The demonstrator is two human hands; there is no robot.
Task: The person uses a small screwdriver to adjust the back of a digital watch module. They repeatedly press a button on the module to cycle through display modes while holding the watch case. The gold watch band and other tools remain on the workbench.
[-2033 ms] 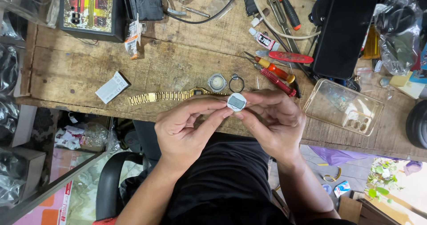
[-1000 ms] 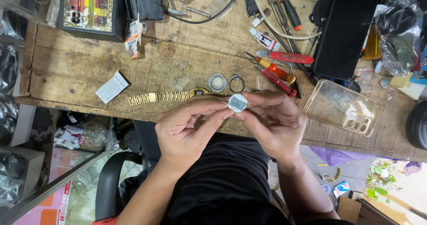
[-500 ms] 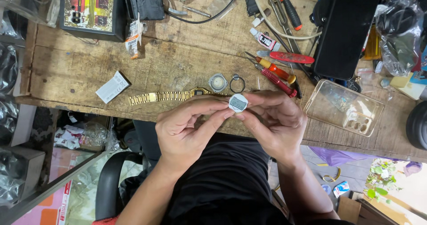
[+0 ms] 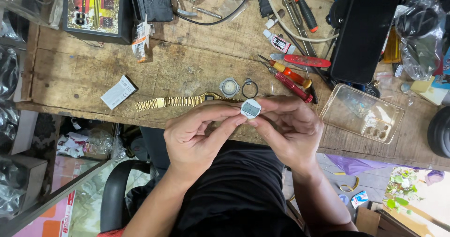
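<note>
From the head view, both hands pinch a small round watch module (image 4: 251, 108) between their fingertips, just above the near edge of the wooden bench (image 4: 187, 63). The left hand (image 4: 197, 136) grips its left side, the right hand (image 4: 290, 129) its right. Behind it on the bench lie a gold watch band (image 4: 178, 102), a round case back (image 4: 229, 87), a ring (image 4: 249, 88) and red screwdrivers (image 4: 293, 80).

The person wears a black shirt (image 4: 243, 190); both forearms are bare.
</note>
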